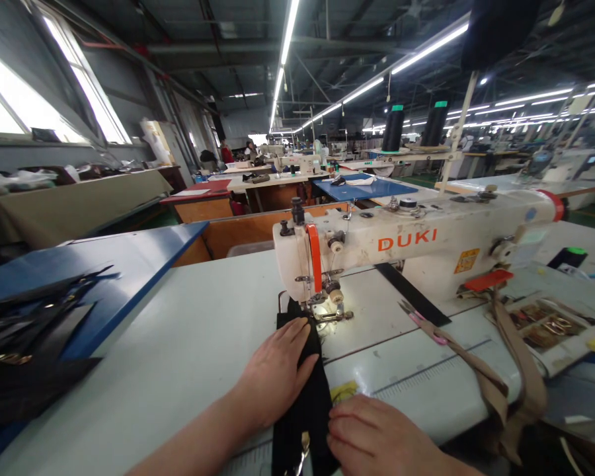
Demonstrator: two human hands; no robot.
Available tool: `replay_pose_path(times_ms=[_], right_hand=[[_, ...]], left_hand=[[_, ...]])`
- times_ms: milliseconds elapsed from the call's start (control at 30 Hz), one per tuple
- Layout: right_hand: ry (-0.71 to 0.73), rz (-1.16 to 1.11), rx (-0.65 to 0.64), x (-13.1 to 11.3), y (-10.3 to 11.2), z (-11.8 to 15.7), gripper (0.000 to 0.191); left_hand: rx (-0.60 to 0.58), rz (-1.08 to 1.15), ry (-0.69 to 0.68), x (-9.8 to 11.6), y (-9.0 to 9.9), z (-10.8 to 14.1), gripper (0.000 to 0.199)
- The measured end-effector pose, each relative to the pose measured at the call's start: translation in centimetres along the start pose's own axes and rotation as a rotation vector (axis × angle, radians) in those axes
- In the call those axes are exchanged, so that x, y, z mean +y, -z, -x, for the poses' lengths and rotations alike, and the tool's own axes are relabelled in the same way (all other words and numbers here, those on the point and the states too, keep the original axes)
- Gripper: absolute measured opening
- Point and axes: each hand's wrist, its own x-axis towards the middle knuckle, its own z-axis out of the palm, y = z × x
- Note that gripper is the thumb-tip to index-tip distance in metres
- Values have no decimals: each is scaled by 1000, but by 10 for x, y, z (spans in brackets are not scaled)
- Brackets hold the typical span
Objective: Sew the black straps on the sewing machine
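My left hand (277,367) lies flat on a black fabric strip (302,406), fingers stretched towards the needle area. The strip's far end is at the presser foot of a white sewing machine (357,244) with orange lettering. At the near right edge of the strip, my right hand (377,436) has its fingers curled and pressed together on the fabric; its thumb is hidden. A gold and silver metal clip (304,444) rests on the near part of the strip. Just beyond the right hand is a small yellow piece (344,390).
Pink-handled scissors (424,324) and tan straps (520,370) lie to the right, near a parts tray (555,327) with metal fittings. Another black strip (411,294) passes under the machine arm. Black straps (39,330) cover part of the blue table (143,277) on the left.
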Motion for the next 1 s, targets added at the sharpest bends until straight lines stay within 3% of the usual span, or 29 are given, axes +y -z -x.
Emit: replay_pose_path(times_ms=[200, 367, 467, 567, 700, 867, 1000], right_hand=[[-40, 62, 30, 7, 0, -9, 38], [-153, 98, -218, 25, -9, -18, 19], [-136, 103, -360, 35, -16, -21, 12], [-90, 109, -402, 36, -15, -23, 11], [-46, 129, -301, 26, -11, -25, 19], [-11, 193, 32, 15, -23, -23, 43], [-23, 205, 69, 12, -33, -19, 51]], left_hand=[[43, 4, 4, -1, -9, 5, 41], [71, 12, -3, -2, -11, 5, 40], [76, 16, -7, -3, -10, 3, 38], [90, 2, -16, -2, -9, 3, 37], [121, -37, -45, 1, -10, 13, 38], [243, -37, -117, 3, -18, 32, 45], [267, -28, -176, 3, -15, 37, 48]])
